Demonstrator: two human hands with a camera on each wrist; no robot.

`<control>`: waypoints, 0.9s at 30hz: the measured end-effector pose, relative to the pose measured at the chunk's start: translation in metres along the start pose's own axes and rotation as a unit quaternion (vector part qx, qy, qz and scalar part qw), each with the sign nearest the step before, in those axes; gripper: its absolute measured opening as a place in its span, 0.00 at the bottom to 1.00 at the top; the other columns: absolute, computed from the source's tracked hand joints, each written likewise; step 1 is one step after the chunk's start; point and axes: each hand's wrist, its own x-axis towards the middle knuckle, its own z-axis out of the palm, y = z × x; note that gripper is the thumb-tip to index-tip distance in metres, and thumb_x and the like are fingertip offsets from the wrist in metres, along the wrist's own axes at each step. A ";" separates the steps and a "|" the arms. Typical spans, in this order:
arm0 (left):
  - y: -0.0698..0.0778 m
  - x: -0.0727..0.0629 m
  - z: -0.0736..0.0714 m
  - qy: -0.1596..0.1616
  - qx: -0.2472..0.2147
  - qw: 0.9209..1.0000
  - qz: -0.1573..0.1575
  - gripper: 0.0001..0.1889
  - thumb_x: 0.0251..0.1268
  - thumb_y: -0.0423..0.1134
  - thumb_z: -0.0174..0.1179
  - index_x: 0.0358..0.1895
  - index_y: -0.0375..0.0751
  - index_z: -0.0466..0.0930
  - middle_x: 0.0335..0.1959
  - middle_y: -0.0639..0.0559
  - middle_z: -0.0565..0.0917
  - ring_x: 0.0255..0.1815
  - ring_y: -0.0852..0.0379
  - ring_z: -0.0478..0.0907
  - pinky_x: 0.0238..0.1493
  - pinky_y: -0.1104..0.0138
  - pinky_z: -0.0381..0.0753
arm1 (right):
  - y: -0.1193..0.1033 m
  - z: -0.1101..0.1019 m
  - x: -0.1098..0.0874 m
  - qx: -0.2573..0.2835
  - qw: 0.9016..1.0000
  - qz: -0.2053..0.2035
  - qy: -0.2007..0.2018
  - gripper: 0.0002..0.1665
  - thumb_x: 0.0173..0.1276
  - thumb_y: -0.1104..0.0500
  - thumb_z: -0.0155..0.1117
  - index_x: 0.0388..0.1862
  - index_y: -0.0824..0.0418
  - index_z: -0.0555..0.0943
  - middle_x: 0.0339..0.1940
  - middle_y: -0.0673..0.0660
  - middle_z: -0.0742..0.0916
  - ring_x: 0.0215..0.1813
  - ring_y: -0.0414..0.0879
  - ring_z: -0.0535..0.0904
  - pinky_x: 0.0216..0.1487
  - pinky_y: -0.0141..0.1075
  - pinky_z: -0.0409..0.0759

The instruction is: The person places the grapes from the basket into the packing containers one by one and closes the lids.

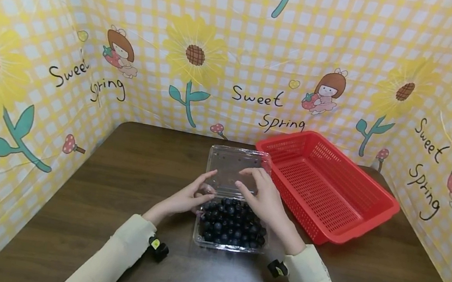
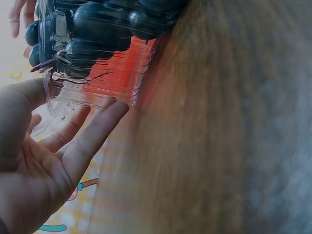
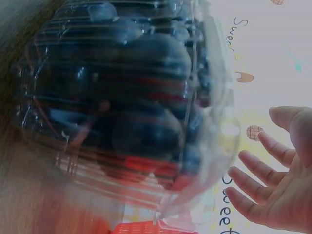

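Observation:
A clear plastic clamshell box (image 1: 196, 242) full of blueberries (image 1: 230, 221) lies on the table, its transparent lid (image 1: 230, 167) folded back on the far side. My left hand (image 1: 187, 197) is at the box's left side. In the left wrist view, that hand (image 2: 53, 146) has its thumb at the top rim and its fingers against the lower side wall. Above the right part of the box, my right hand (image 1: 266, 197) hovers with spread fingers and holds nothing. The right wrist view shows this hand (image 3: 278, 180) apart from the box wall.
A red perforated plastic basket (image 1: 368, 229) stands to the right, its far left corner beside the lid. The dark wooden table (image 1: 137, 161) is bordered by a yellow checked cloth (image 1: 159, 0) at the back and both sides.

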 end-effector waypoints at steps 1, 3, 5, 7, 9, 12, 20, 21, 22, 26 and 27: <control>0.000 0.000 0.000 0.000 0.006 1.000 0.005 0.36 0.70 0.34 0.50 0.74 0.51 0.39 0.53 0.34 0.74 0.39 0.49 0.79 0.26 0.54 0.84 | 0.001 -0.001 0.000 0.003 1.000 0.003 0.004 0.18 0.66 0.47 0.59 0.52 0.53 0.75 0.49 0.54 0.79 0.45 0.47 0.75 0.41 0.39 0.80; 0.001 0.000 0.000 -0.001 0.015 1.000 0.013 0.36 0.70 0.34 0.50 0.74 0.50 0.39 0.53 0.34 0.74 0.36 0.50 0.78 0.26 0.52 0.83 | 0.003 -0.001 -0.001 0.007 1.000 0.009 0.011 0.17 0.66 0.48 0.59 0.51 0.52 0.75 0.48 0.54 0.79 0.45 0.47 0.75 0.40 0.38 0.79; 0.001 0.001 -0.001 -0.001 0.020 1.000 0.018 0.36 0.70 0.33 0.49 0.74 0.49 0.38 0.55 0.33 0.73 0.36 0.50 0.78 0.27 0.51 0.83 | 0.004 -0.002 -0.001 0.012 1.000 0.013 0.016 0.17 0.67 0.47 0.58 0.51 0.52 0.75 0.47 0.53 0.79 0.44 0.46 0.75 0.41 0.38 0.79; 0.001 0.001 -0.001 -0.003 0.021 1.000 0.023 0.36 0.70 0.33 0.49 0.74 0.48 0.38 0.56 0.32 0.72 0.35 0.50 0.78 0.27 0.49 0.82 | 0.007 -0.003 -0.002 0.014 1.000 0.017 0.022 0.17 0.67 0.46 0.57 0.51 0.52 0.75 0.47 0.51 0.78 0.45 0.46 0.74 0.41 0.38 0.79; 0.001 0.001 -0.001 -0.003 0.023 0.999 0.028 0.37 0.70 0.33 0.49 0.74 0.48 0.38 0.56 0.32 0.72 0.35 0.51 0.78 0.26 0.48 0.81 | 0.010 -0.003 -0.001 0.018 0.999 0.018 0.028 0.17 0.68 0.46 0.57 0.50 0.52 0.75 0.47 0.51 0.78 0.46 0.46 0.75 0.44 0.40 0.79; 0.000 0.002 0.000 -0.002 0.025 0.999 0.041 0.37 0.70 0.31 0.49 0.74 0.47 0.38 0.57 0.31 0.70 0.34 0.52 0.78 0.24 0.48 0.80 | 0.014 -0.005 -0.001 0.022 0.999 0.017 0.035 0.17 0.67 0.47 0.57 0.50 0.53 0.75 0.47 0.51 0.78 0.47 0.48 0.75 0.46 0.42 0.78; 0.000 0.002 0.002 0.022 0.031 0.995 0.087 0.38 0.66 0.26 0.51 0.73 0.38 0.39 0.58 0.28 0.69 0.37 0.54 0.80 0.26 0.62 0.81 | 0.020 -0.013 0.002 0.031 0.998 0.012 0.061 0.16 0.67 0.50 0.59 0.48 0.56 0.77 0.43 0.57 0.80 0.38 0.52 0.74 0.35 0.39 0.76; 0.000 0.002 0.002 0.025 0.033 0.995 0.094 0.38 0.65 0.25 0.51 0.73 0.36 0.39 0.58 0.27 0.68 0.38 0.52 0.80 0.27 0.64 0.81 | 0.020 -0.015 0.003 0.037 0.997 0.015 0.062 0.15 0.67 0.50 0.59 0.48 0.57 0.77 0.43 0.57 0.80 0.38 0.53 0.75 0.35 0.41 0.76; 0.000 0.002 0.002 0.028 0.035 0.994 0.100 0.38 0.65 0.24 0.52 0.73 0.35 0.40 0.58 0.26 0.69 0.39 0.50 0.81 0.30 0.64 0.82 | 0.021 -0.016 0.003 0.041 0.997 0.018 0.063 0.15 0.67 0.50 0.59 0.48 0.57 0.77 0.44 0.57 0.80 0.39 0.53 0.75 0.36 0.41 0.77; 0.001 0.003 0.003 0.035 0.042 0.992 0.113 0.38 0.63 0.24 0.53 0.72 0.33 0.41 0.58 0.25 0.68 0.45 0.39 0.78 0.43 0.61 0.82 | 0.022 -0.020 0.004 0.053 0.996 0.026 0.068 0.15 0.67 0.52 0.60 0.48 0.58 0.77 0.45 0.56 0.80 0.47 0.53 0.77 0.45 0.45 0.80; 0.001 0.003 0.003 0.037 0.042 0.992 0.114 0.38 0.63 0.24 0.53 0.72 0.33 0.41 0.58 0.25 0.68 0.46 0.37 0.77 0.45 0.59 0.82 | 0.023 -0.021 0.004 0.055 0.996 0.026 0.069 0.15 0.66 0.52 0.60 0.48 0.58 0.77 0.46 0.57 0.80 0.48 0.52 0.77 0.46 0.46 0.80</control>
